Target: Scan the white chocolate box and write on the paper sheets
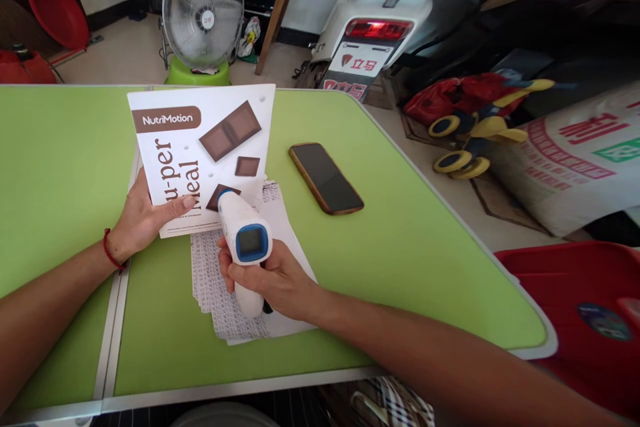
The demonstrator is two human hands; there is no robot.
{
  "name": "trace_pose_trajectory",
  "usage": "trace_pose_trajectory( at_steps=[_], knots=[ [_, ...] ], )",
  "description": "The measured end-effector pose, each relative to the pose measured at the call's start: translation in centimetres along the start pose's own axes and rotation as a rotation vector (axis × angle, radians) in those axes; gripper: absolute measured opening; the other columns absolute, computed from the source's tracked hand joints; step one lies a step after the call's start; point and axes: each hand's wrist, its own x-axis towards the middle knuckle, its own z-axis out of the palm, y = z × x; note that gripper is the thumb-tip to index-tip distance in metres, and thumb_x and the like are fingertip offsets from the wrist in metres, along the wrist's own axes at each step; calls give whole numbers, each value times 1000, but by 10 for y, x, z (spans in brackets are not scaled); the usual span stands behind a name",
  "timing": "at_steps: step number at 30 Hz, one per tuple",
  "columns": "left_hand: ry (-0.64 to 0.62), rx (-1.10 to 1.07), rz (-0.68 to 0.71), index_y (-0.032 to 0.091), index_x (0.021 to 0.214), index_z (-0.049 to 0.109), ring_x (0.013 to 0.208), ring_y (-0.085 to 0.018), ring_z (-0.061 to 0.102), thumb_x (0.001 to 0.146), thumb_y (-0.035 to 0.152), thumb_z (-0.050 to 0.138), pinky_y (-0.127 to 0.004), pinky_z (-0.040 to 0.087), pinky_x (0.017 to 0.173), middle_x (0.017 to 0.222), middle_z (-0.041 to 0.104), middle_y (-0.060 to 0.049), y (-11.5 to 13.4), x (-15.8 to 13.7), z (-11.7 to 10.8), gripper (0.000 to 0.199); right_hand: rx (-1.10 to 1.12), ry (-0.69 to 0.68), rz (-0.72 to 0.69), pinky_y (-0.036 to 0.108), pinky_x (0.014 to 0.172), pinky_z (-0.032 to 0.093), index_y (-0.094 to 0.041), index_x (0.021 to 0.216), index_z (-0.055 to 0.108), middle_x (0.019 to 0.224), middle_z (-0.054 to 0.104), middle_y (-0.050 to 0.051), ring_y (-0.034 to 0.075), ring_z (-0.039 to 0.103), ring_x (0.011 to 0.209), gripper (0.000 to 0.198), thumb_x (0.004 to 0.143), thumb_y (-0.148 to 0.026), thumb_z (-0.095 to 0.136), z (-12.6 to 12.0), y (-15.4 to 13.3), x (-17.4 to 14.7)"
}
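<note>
One round red object (57, 11) is leaning at the far left, beyond the green desk (60, 167). Next, the left hand (137, 217), wearing a red bracelet (109, 250), is holding up a white NutriMotion card (167, 97) by its lower left edge; its fingers are pinching closed, the thumb lying across the front and the others going behind. Behind the card, a fan (204, 10) is standing past the desk's far edge. Written papers (227, 317) are lying on the desk, partly under the hands. Above them, the right hand (280, 280) is gripping a white thermometer gun (245, 217), its fingers wrapping tightly around the handle. The gun's nose is overlapping the card in this view; whether they are touching, I cannot tell. To the right, a phone (326, 178) is lying flat on the desk. Farther right, a scooter (330, 20), a printed sack (555, 193) and a red chair (545, 280) are standing beyond the desk.
</note>
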Motion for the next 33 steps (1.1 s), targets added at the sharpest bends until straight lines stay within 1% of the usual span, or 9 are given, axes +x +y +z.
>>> trace_pose_trajectory(
  at_steps=[7, 11, 14, 21, 28, 33],
  knots=[
    [-7, 17, 15, 17, 106, 55, 105, -34, 62, 66, 47, 82, -47, 53, 87, 98, 69, -10, -1, 0, 0, 57, -29, -21, -21, 30, 58, 46, -20, 73, 52, 62, 54, -2, 12, 51, 59, 19, 74, -32, 66, -1, -3, 0],
    [-11, 5, 15, 17, 101, 57, 104, -33, 63, 65, 47, 82, -44, 54, 86, 96, 69, -9, -1, 1, -1, 54, -20, -17, -23, 30, 57, 46, -20, 74, 51, 63, 54, -3, 12, 51, 58, 20, 74, -33, 66, -1, -2, 0],
    [-14, 5, 4, 17, 101, 57, 104, -33, 63, 66, 47, 81, -44, 54, 86, 94, 69, -9, 0, 1, -1, 52, -3, -4, -18, 30, 57, 46, -21, 75, 52, 62, 54, -3, 12, 51, 58, 20, 73, -33, 67, 0, -1, 0],
    [-27, 12, 12, 17, 103, 56, 107, -33, 61, 67, 46, 81, -44, 53, 89, 105, 67, -11, -2, 1, 0, 53, 4, -13, -10, 30, 58, 45, -20, 74, 52, 62, 54, -3, 12, 51, 57, 18, 73, -32, 65, 0, -2, 0],
    [-27, -4, 14, 16, 103, 57, 105, -33, 63, 65, 46, 82, -42, 54, 85, 99, 69, -10, 1, 1, 0, 54, 10, -4, 27, 31, 60, 44, -20, 77, 52, 62, 55, -3, 12, 52, 58, 19, 72, -32, 66, 0, -2, 1],
    [-31, 18, 16, 16, 109, 55, 106, -32, 62, 67, 47, 81, -43, 53, 88, 110, 67, -12, 0, 1, -1, 58, 14, 11, 51, 31, 59, 44, -19, 78, 53, 62, 54, -3, 12, 51, 57, 20, 70, -31, 66, 0, -3, 0]
  ],
)
